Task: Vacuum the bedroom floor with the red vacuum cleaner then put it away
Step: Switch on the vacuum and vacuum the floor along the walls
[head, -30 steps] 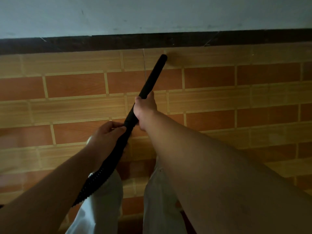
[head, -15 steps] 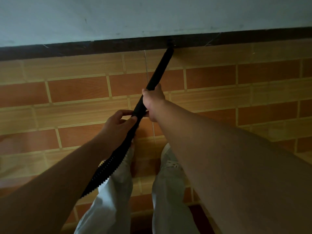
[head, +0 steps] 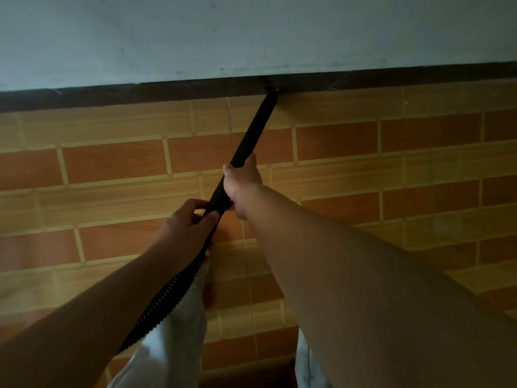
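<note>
Tiled floor [head: 391, 169], outstretched hands [head: 243, 186] [head: 186, 228] gripping wand [head: 251, 133]

dark skirting board [head: 140, 92] runs under pale wall [head: 251, 32].

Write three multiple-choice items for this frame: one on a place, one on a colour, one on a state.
1. Where is the tip of the wand?
A) at the dark skirting board
B) on a rug
C) raised high against the wall

2. What colour is the ribbed hose?
A) red
B) black
C) white

3. What is the right hand doing?
A) hanging idle
B) pressing flat on a tile
C) gripping the wand

Answers:
1 A: the tip reaches the base of the skirting.
2 B: the hose is as black as the wand.
3 C: its fingers wrap the wand, ahead of the left hand, which holds the hose's end.
</note>
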Available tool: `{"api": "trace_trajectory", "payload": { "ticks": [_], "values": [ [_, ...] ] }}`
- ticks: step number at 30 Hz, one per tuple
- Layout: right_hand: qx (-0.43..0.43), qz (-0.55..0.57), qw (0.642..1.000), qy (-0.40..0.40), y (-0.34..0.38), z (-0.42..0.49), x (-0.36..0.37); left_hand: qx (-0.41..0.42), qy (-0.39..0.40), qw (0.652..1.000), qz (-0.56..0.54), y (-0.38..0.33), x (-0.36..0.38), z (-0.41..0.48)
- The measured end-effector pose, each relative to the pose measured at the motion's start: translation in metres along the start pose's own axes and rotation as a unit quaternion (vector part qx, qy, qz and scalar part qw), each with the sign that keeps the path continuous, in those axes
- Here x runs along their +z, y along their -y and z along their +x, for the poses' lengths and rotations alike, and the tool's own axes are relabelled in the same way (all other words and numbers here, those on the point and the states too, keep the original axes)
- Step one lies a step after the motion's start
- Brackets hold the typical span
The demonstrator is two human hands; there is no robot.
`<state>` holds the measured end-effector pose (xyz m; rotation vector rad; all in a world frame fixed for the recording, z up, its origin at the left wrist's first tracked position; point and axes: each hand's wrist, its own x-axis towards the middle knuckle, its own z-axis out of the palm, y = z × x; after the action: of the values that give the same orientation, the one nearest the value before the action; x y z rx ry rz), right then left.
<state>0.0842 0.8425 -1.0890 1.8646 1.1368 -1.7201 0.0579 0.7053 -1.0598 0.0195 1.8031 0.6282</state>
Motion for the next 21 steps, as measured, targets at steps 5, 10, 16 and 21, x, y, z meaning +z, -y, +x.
{"api": "trace_trajectory", "payload": {
  "ticks": [5,10,16,21],
  "values": [
    [0.016,-0.001,1.000,0.007,-0.009,-0.007,-0.017,0.000,0.002,0.999,0.051,-0.006,0.014,-0.005],
    [0.029,0.008,1.000,0.009,-0.020,0.000,-0.044,0.002,-0.017,0.997,0.078,-0.009,0.038,-0.013],
    [0.029,-0.024,0.999,0.003,-0.011,0.016,-0.089,0.007,-0.024,0.994,0.103,-0.036,0.073,-0.002],
    [0.038,-0.037,0.998,0.021,-0.020,0.028,-0.123,-0.008,-0.021,0.995,0.092,-0.044,0.113,-0.004]
  ]
}}
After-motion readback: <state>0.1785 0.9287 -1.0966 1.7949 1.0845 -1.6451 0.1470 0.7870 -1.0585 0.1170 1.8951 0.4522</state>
